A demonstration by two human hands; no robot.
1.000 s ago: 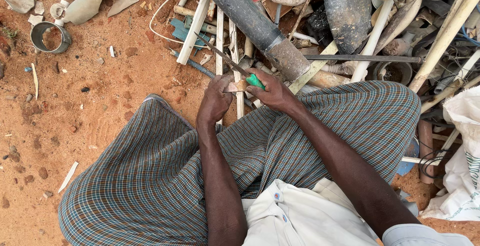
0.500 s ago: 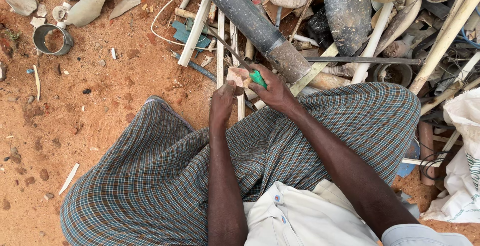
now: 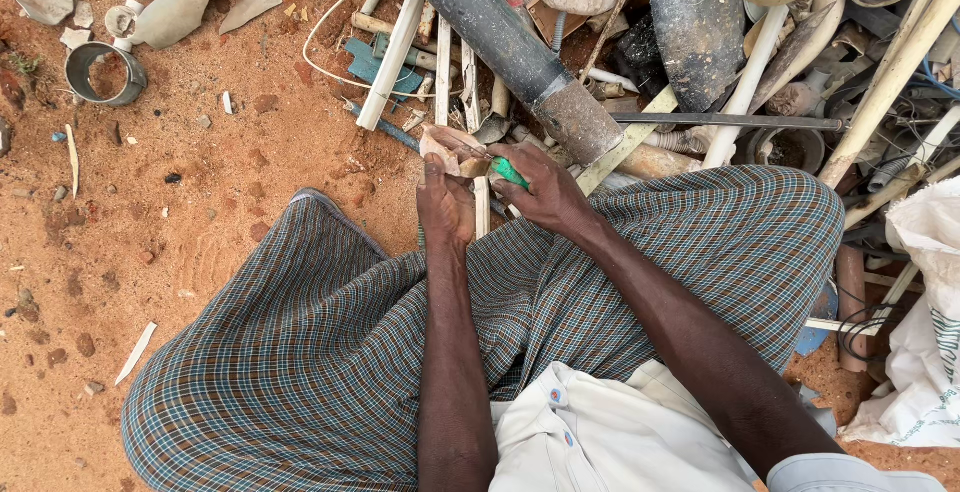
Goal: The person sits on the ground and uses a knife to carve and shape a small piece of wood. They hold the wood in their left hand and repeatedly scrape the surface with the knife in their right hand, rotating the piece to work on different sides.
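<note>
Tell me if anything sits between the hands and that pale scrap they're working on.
Nothing visible does. The left hand already grips the pale scrap, and the right hand holds a green-handled tool right against it.

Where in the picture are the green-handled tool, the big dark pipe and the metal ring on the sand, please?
green-handled tool (image 3: 510, 173): head view, on the green handle showing above the right hand.
big dark pipe (image 3: 490, 27): head view, on the middle of its dark barrel.
metal ring (image 3: 80, 64): head view, on its left rim.
</note>
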